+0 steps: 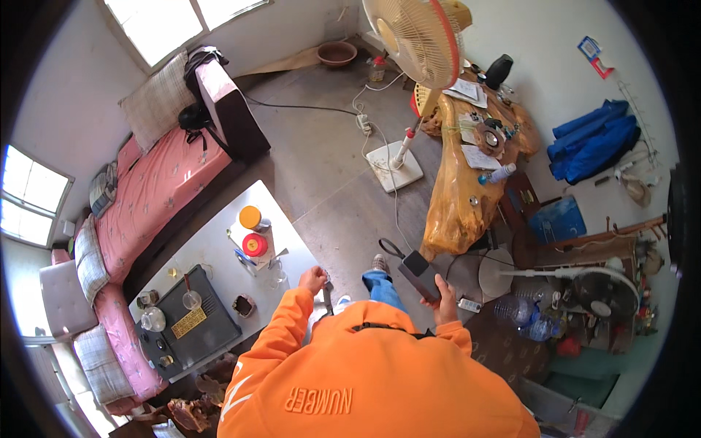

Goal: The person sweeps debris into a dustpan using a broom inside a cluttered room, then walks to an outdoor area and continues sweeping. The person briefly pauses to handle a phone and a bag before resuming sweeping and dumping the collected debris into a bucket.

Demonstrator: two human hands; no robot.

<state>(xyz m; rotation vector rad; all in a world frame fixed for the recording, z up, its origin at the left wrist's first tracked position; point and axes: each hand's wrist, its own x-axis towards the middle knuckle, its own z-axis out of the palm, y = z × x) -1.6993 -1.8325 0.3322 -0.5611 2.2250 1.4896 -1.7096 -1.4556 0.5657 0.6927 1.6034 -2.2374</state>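
My right hand point(442, 301) is wrapped round a dark grey rectangular block that looks like a power bank point(418, 271), with a black loop point(392, 248) standing out from its far end. My left hand point(312, 279) is closed, fingers pinched together, by the right edge of the white-topped table point(292, 252). A small dark strip shows just beside those fingers; whether they hold it cannot be made out. On the table near the left hand are a clear glass point(276, 271), a red-lidded jar point(254, 245) and an orange-lidded jar point(250, 217).
A black tea tray point(212, 314) with glassware covers the table's near end. Ahead stands a floor fan point(394, 162), its white cable across the floor. A glossy wooden table point(460, 197) is at right, another fan point(599, 296) nearer. A pink-covered sofa point(168, 175) lines the left.
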